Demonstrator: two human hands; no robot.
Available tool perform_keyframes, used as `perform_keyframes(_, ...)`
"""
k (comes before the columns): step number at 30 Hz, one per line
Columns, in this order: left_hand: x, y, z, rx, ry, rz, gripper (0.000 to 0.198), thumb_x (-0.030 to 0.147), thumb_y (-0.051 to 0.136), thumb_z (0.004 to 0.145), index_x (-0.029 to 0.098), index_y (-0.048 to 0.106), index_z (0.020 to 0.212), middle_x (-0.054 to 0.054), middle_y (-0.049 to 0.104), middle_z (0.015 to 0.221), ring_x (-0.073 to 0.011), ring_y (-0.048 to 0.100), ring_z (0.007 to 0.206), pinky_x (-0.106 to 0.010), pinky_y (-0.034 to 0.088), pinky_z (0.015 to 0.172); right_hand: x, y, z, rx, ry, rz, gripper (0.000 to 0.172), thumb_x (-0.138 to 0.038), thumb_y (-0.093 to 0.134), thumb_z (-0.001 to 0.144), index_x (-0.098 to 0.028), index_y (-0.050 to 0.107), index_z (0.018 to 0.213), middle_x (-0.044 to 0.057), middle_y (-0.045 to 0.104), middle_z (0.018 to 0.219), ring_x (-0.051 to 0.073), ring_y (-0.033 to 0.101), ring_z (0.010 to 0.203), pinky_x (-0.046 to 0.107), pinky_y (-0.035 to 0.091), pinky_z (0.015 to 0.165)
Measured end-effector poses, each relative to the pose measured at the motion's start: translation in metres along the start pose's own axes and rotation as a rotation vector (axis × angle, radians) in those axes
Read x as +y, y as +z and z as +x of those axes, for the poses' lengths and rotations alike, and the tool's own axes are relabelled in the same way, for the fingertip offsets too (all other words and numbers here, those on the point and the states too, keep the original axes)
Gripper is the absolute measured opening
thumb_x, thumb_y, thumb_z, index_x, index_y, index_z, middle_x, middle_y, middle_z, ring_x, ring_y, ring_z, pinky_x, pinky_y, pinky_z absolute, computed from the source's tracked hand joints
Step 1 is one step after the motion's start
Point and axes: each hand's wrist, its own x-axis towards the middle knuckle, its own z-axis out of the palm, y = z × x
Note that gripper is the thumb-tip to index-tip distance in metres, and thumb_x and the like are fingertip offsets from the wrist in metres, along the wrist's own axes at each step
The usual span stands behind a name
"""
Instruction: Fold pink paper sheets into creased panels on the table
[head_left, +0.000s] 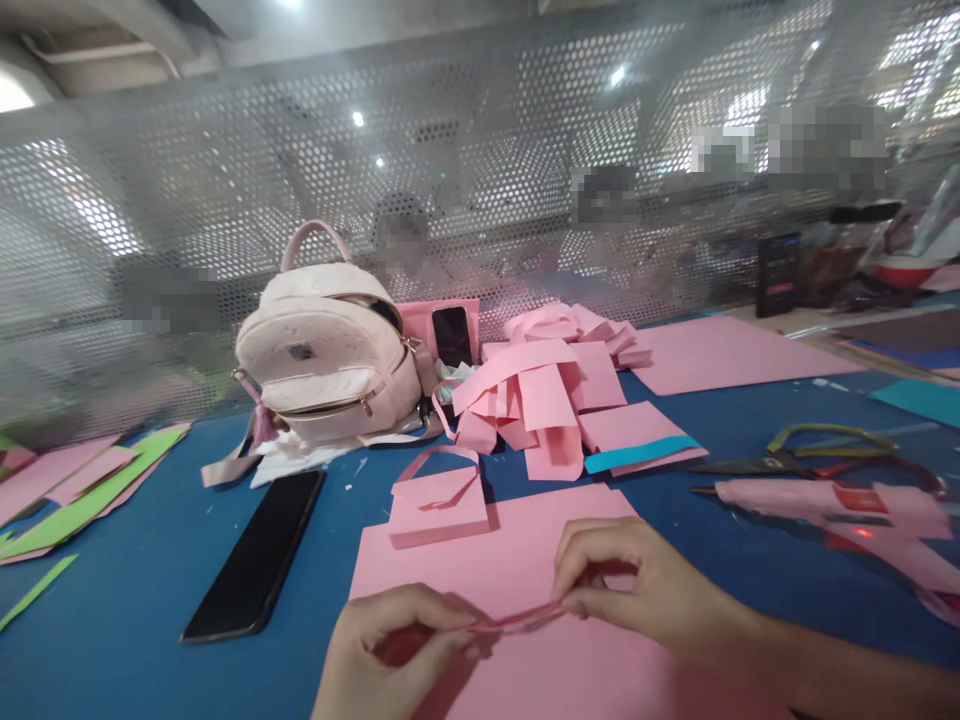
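A thin pink paper strip is stretched between my two hands, seen almost edge-on. My left hand pinches its left end between thumb and fingers. At the other end my right hand grips it in the same way. Both hands are just over a large pink sheet on the blue table. Beyond them a small pink paper bag with a looped handle stands at the sheet's far edge. Behind it lies a heap of cut and folded pink paper pieces, one with a turquoise strip on it.
To the right are a pink glue gun with a lit red light and scissors. A black phone lies at left, near a pale backpack. Green and pink sheets rest far left. A perforated metal screen runs behind.
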Motion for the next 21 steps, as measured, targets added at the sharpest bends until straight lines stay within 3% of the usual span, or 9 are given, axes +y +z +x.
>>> perform_keyframes(5, 0.0027, 0.0005, -0.0001, 0.025, 0.071, 0.009, 0.020, 0.037, 0.079, 0.079, 0.020, 0.077, 0.068, -0.007, 0.077, 0.077, -0.0197, 0.073, 0.076, -0.025, 0.059, 0.074, -0.0030, 0.0023, -0.0009, 0.073, 0.029, -0.019, 0.013, -0.014, 0.066, 0.073, -0.019, 0.077, 0.070, 0.002, 0.062, 0.069, 0.013, 0.058, 0.062, 0.024, 0.043, 0.058)
perform_keyframes(9, 0.0040, 0.0022, -0.0014, 0.005, 0.013, -0.014, 0.025, 0.039, 0.077, 0.081, 0.017, 0.075, 0.070, -0.006, 0.076, 0.071, -0.0178, 0.071, 0.067, -0.025, 0.059, 0.067, -0.0045, 0.0045, -0.0019, 0.078, 0.044, -0.030, 0.010, -0.019, 0.068, 0.074, -0.019, 0.075, 0.068, 0.002, 0.061, 0.069, 0.013, 0.056, 0.061, 0.025, 0.042, 0.058)
perform_keyframes(15, 0.0033, 0.0025, -0.0033, 0.067, -0.052, 0.031, 0.029, 0.044, 0.077, 0.080, 0.017, 0.071, 0.071, -0.004, 0.074, 0.062, -0.0159, 0.071, 0.059, -0.022, 0.056, 0.062, -0.0044, 0.0010, -0.0008, 0.072, 0.068, -0.099, 0.009, -0.027, 0.071, 0.075, -0.019, 0.073, 0.071, 0.004, 0.068, 0.074, 0.015, 0.056, 0.065, 0.027, 0.042, 0.061)
perform_keyframes(21, 0.0035, 0.0028, -0.0031, 0.051, -0.123, -0.029, 0.034, 0.047, 0.072, 0.085, 0.016, 0.065, 0.074, -0.007, 0.076, 0.067, -0.0152, 0.071, 0.060, -0.021, 0.054, 0.060, 0.0002, 0.0015, -0.0025, 0.097, 0.151, -0.088, 0.009, -0.028, 0.071, 0.076, -0.019, 0.072, 0.072, 0.003, 0.072, 0.069, 0.016, 0.059, 0.063, 0.028, 0.043, 0.063)
